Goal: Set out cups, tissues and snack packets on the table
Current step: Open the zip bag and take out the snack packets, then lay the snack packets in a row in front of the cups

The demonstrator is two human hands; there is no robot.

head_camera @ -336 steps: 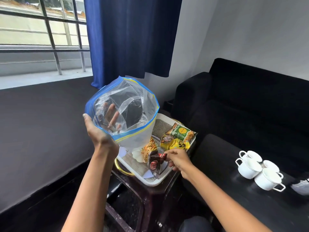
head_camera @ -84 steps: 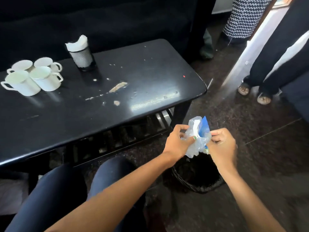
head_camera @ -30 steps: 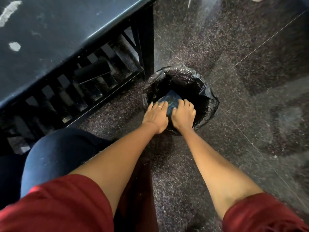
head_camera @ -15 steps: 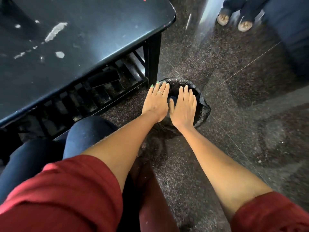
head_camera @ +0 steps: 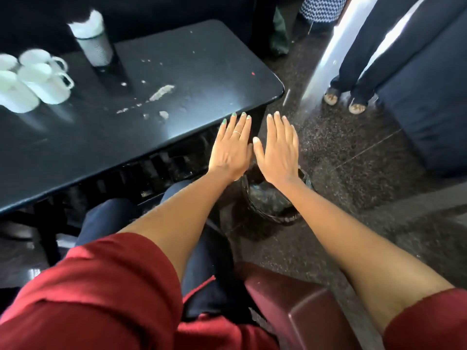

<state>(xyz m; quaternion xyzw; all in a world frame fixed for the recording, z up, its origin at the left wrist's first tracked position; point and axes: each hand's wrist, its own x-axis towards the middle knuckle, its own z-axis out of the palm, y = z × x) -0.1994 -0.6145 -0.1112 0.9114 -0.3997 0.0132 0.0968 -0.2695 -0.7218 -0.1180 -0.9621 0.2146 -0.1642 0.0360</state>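
cups [head_camera: 32, 79] clustered, tissues [head_camera: 87, 24] in holder [head_camera: 97, 49]

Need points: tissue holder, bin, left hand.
tissue holder [head_camera: 97, 49], head view, on its mesh wall below the tissues.
bin [head_camera: 271, 202], head view, on the black liner below the wrists.
left hand [head_camera: 231, 150], head view, on the back of the hand.

I count four white cups [head_camera: 43, 83] clustered on the black table [head_camera: 192, 72], and one mesh holder stuffed with tissues [head_camera: 92, 37] behind them. One bin lined with a black bag [head_camera: 273, 200] sits on the floor. My two hands are out, left [head_camera: 231, 150] and right [head_camera: 278, 150]. Two sandalled feet [head_camera: 343, 102] stand beyond.
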